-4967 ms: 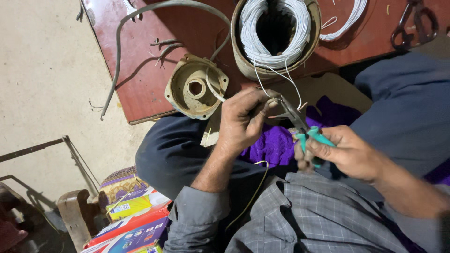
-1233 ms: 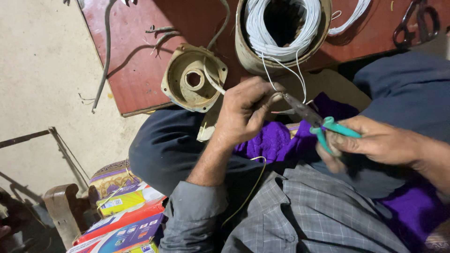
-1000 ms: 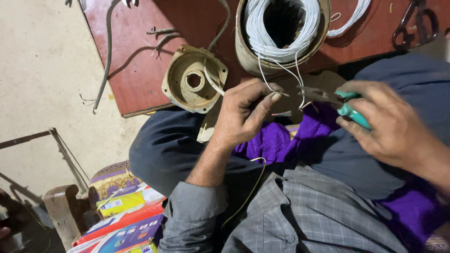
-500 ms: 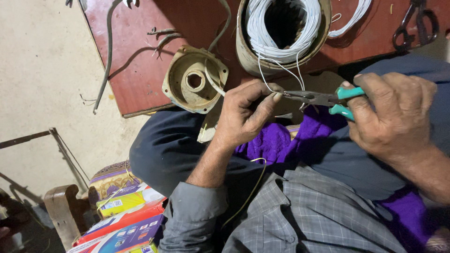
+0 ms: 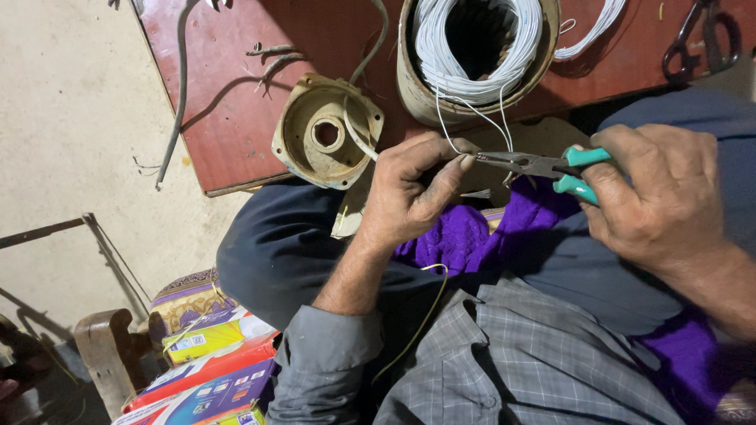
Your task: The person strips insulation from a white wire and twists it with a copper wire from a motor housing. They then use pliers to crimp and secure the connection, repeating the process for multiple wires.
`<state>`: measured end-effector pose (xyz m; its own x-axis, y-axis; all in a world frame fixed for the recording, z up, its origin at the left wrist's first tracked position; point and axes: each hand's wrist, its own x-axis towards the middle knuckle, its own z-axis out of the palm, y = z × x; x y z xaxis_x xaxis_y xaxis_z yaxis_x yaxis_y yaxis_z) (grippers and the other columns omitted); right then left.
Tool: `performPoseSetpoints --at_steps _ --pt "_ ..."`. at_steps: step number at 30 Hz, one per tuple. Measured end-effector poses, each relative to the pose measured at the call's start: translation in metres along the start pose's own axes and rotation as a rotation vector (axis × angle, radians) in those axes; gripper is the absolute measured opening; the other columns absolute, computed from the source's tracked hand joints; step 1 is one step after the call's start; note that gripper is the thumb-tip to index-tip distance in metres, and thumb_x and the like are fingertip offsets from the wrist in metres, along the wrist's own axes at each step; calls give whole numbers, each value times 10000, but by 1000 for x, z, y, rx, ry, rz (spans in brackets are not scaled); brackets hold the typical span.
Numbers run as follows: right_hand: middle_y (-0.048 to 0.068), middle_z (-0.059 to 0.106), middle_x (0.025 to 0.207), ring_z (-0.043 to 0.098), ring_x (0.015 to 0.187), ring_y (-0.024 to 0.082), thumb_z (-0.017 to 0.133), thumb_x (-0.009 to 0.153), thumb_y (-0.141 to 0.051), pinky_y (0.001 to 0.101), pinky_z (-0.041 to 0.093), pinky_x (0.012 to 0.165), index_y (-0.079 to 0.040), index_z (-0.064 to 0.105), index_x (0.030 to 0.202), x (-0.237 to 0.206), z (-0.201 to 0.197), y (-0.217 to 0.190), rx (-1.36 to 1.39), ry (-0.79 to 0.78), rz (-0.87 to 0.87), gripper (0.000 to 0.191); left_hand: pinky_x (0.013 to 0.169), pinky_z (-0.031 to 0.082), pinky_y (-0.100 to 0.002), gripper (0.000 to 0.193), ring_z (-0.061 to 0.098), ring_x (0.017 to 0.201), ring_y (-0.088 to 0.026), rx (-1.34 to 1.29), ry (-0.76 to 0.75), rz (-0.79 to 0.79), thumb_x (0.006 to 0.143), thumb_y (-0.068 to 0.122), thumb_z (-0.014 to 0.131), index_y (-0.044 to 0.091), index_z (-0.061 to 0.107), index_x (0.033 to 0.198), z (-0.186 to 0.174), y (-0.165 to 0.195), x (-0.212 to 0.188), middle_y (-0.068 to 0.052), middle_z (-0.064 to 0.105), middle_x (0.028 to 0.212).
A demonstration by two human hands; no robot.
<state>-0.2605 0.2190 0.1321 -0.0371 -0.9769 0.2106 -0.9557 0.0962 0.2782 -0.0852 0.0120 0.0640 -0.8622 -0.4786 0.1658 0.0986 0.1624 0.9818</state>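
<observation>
The left hand (image 5: 409, 193) pinches a white wire (image 5: 441, 118) from the stator (image 5: 472, 55) at the worktop's near edge. The right hand (image 5: 654, 197) grips pliers (image 5: 535, 165), nose at the pinch. Trimming the lead seems underway; next needs a steady squeeze.

Needle-nose pliers (image 5: 543, 165) with teal handles, lying level in the right hand (image 5: 654, 205), tips meeting thin white wire (image 5: 445, 134) that the left hand (image 5: 413, 193) is pinching below its coil.
</observation>
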Motion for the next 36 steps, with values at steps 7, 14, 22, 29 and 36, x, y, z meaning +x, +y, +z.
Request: performPoseSetpoints --at_steps 7,14,22,29,36 --pt "133 660 1033 665 866 245 846 757 -224 347 567 716 -8 691 896 -6 4 4 314 -159 52 300 704 509 -306 175 617 764 -171 15 -9 29 997 135 705 4 725 1111 0 -3 0 -63 644 812" --pt "113 635 950 686 760 255 829 757 -207 356 570 600 -1 655 919 -15 14 0 450 -333 169 314 716 519 -310 170 631 774 -184 48 26 46 978 99 724 3 715 1117 1 -2 -2 -72 650 836" --pt "52 540 680 527 559 174 696 929 -311 372 469 502 -45 613 763 -22 15 0 987 -680 505 325 702 510 -317 159 620 748 -201 116 23 55 950 51 753 19 721 1102 1 -2 -1 -72 641 810" --pt "58 537 666 473 585 184 615 1042 -378 384 459 513 -45 628 909 -29 23 13 1437 -1198 854 359 739 522 -318 153 633 801 -202 90 -7 60 975 68 742 25 711 1119 -1 -1 0 -74 657 859" --pt "114 741 1185 692 1125 241 537 1017 -304 381 557 933 -29 703 1192 -53 39 36 1672 -670 517 366 800 554 -302 224 676 876 -185 12 -81 3 988 124 747 41 715 1193 -7 5 0 -66 701 934"
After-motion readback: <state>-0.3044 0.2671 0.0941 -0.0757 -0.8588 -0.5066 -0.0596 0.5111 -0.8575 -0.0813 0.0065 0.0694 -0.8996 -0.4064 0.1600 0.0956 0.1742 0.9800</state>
